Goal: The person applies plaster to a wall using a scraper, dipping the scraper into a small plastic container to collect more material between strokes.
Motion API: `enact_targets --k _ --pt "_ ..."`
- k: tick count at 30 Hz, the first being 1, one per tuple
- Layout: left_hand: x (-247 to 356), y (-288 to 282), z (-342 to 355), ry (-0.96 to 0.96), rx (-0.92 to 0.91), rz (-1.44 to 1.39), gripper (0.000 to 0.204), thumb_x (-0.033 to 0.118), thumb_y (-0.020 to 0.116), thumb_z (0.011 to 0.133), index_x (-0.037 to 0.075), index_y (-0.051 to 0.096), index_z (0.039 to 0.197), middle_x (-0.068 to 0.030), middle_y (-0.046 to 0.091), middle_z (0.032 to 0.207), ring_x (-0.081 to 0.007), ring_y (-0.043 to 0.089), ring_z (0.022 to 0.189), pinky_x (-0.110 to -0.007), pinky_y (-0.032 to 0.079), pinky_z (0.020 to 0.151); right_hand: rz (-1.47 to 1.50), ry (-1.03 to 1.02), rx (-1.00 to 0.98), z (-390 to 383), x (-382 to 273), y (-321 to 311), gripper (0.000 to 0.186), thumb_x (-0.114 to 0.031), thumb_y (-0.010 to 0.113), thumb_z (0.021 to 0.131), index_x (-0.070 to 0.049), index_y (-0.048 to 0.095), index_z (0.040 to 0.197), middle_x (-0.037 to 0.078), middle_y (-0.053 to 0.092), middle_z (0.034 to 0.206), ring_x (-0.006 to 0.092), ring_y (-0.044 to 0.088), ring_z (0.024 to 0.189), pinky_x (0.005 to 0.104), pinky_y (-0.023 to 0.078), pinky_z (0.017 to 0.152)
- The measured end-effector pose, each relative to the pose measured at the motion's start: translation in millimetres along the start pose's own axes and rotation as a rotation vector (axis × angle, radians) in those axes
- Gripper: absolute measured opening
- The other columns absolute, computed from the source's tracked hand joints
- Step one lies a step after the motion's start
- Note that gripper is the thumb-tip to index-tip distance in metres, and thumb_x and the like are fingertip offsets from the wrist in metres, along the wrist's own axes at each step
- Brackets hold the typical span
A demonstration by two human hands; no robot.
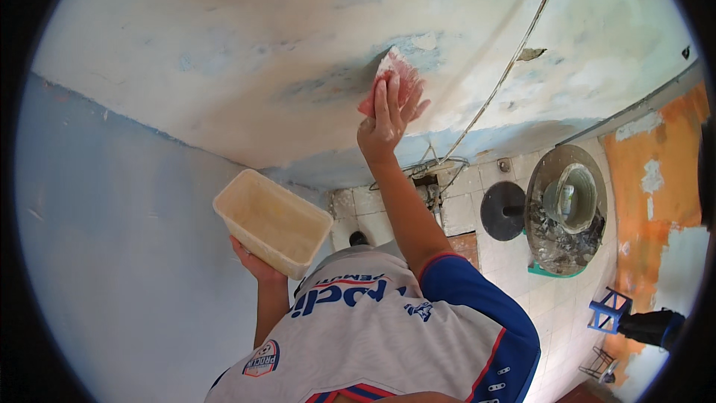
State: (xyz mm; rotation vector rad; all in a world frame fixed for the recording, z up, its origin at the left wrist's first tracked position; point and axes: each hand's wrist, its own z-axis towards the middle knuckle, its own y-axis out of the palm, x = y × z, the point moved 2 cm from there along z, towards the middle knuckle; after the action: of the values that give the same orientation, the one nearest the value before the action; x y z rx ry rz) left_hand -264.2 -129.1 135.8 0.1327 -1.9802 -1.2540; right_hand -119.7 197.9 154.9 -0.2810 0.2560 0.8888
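Observation:
My right hand (384, 123) is raised to the wall with its fingers laid along a flat pinkish-red putty spreader (395, 75). The spreader's upper edge carries white putty and meets the wall (224, 45) at a patch of bluish, rough surface (328, 83). Low on the left, my left hand (256, 260) supports a cream rectangular plastic tub (309, 254) from beneath. Its fingers are mostly hidden under the tub. Pale residue coats the tub's inside.
A whitish cable (514, 63) runs diagonally down the wall, near a chipped hole (531, 54). To the right, a dirty round table (548, 250) bears a bucket (589, 172), beside a dark round disc (501, 210). Farther off are a blue stool (610, 310) and an orange patchy wall (649, 172).

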Motion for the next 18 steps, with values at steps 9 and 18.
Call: enact_targets --k 9,18 --pt "19 -12 15 -0.093 0.033 0.052 0.072 0.064 0.037 0.107 0.015 0.042 0.160 -0.0084 0.048 0.160 -0.0319 0.050 0.143 -0.047 0.043 0.118 0.044 0.169 -0.118 15 5 0 0.055 -0.004 0.062 0.086 -0.009 0.067 0.140 0.017 0.057 0.155 0.0619 0.025 0.153 0.0776 0.002 0.120" --pt "25 -16 19 -0.126 0.005 0.024 0.071 0.064 0.037 0.107 0.016 0.042 0.159 -0.0082 0.050 0.159 -0.0320 0.051 0.142 -0.048 0.044 0.117 -0.095 0.304 -0.001 -3 9 -3 0.061 0.005 0.057 0.080 -0.004 0.065 0.140 0.021 0.060 0.151 0.0608 0.026 0.152 0.0764 0.001 0.121"
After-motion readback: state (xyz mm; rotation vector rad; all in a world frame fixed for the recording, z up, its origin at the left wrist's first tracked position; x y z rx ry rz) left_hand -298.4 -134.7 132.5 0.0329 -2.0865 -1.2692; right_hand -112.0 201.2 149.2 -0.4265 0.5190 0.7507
